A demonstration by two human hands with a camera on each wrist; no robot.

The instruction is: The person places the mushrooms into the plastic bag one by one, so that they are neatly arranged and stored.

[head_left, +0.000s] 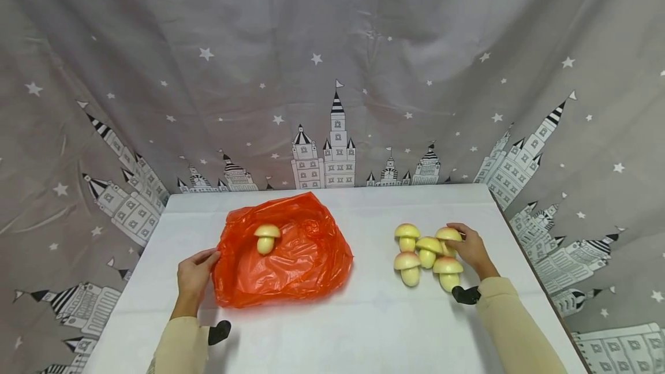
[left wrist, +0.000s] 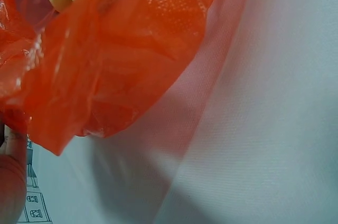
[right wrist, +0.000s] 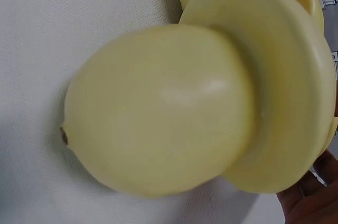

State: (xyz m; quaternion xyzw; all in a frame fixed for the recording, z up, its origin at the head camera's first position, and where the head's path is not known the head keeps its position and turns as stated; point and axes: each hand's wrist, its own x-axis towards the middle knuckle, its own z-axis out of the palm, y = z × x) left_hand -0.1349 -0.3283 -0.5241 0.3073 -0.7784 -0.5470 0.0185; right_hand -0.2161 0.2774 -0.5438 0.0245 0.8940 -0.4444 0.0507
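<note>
Left hand pinches red bag by its left edge, one mushroom inside; right hand grips back-right mushroom, other four mushrooms crowding its left and front; white table, gray castle-print backdrop behind

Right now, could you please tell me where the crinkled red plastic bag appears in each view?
Head: the crinkled red plastic bag sits left of centre, in the lower half.
Left wrist: it fills much of the upper left.
Right wrist: not in it.
Shared landmark: the white tabletop, visible in all three.
</note>
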